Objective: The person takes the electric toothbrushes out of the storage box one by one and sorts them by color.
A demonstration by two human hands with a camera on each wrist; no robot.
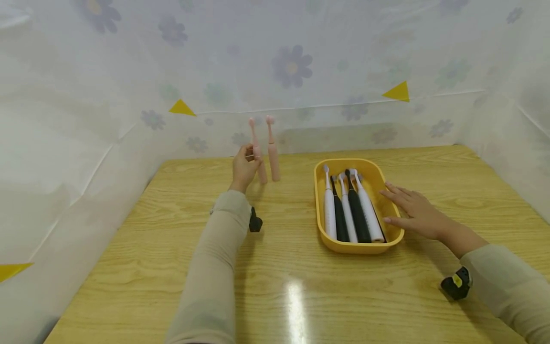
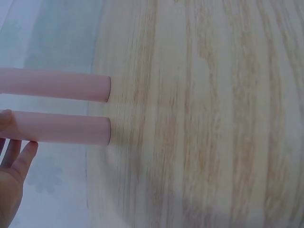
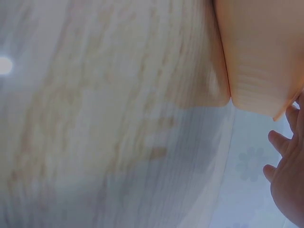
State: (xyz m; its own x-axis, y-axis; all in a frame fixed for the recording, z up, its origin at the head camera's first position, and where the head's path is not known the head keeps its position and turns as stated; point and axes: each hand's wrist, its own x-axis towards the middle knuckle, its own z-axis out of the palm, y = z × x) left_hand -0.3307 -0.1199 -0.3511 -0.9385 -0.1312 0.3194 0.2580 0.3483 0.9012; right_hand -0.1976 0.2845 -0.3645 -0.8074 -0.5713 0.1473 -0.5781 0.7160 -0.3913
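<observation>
Two pink electric toothbrushes stand upright at the back left of the table. My left hand (image 1: 246, 167) pinches the left pink toothbrush (image 1: 262, 173) by its handle, thumb on one side and fingers on the other. Just right of it, the other pink toothbrush (image 1: 273, 162) stands untouched; its handle (image 2: 57, 84) also shows in the left wrist view. My right hand (image 1: 414, 210) rests with extended fingers at the right rim of a yellow tray (image 1: 361, 248). White toothbrushes (image 1: 329, 212) and black toothbrushes (image 1: 358, 215) lie side by side in that tray.
The wooden table (image 1: 275, 267) runs back to a white curtain with flower prints (image 1: 292, 67). Yellow triangles (image 1: 397, 91) mark the curtain. A black wrist camera (image 1: 255, 222) hangs under the left sleeve, and another black camera (image 1: 456, 284) under the right.
</observation>
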